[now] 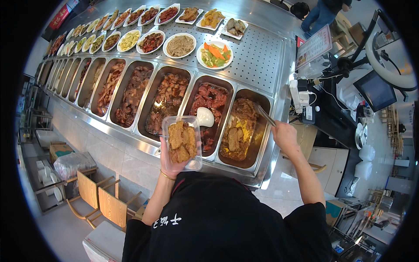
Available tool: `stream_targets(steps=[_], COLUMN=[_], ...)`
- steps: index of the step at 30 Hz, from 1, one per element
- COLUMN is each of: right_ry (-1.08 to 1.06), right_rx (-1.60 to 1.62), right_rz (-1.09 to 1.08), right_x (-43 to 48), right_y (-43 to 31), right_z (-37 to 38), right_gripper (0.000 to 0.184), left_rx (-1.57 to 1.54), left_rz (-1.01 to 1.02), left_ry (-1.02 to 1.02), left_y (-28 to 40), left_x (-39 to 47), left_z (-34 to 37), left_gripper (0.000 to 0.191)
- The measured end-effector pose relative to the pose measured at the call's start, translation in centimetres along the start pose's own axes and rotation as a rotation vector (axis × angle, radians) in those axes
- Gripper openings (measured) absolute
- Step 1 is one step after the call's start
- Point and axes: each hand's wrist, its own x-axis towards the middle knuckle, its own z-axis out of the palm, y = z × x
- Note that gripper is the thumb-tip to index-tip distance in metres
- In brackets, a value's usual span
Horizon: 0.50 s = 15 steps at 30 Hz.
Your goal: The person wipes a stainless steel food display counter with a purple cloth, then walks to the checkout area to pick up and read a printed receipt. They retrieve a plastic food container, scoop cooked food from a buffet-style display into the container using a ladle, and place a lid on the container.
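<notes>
My left hand holds a clear plastic takeaway box from below, over the counter's front edge. Pieces of golden fried food lie in the box. My right hand grips metal tongs, which reach into the rightmost steel pan. Their tips are at a browned, breaded piece at the pan's far end; whether they pinch it I cannot tell. More fried pieces and yellow crumbs sit nearer me in that pan. In the neighbouring pan of dark red meat rests a white ladle.
Several more food pans run leftward along the steel counter. Plated dishes stand on a perforated shelf behind. At right are a sign, a ring light and a screen. Wooden chairs stand at lower left; a person is beyond the counter.
</notes>
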Motion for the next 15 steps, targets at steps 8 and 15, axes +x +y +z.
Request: stream_targets(steps=[8,15], right_ry=[0.020,-0.238], right_rx=[0.433,0.629], right_rz=[0.101,0.202], right_x=[-2.9,-5.0], right_y=[0.9,0.8], right_z=[-3.6,-4.0], right_gripper=[0.022,0.025], left_rx=[-0.041,-0.032], left_rz=[-0.020,-0.032], left_ry=[0.038,0.034], left_y=[0.1,-0.1], left_x=[0.2,0.6], left_z=[0.2,0.5], left_gripper=[0.087,0.087])
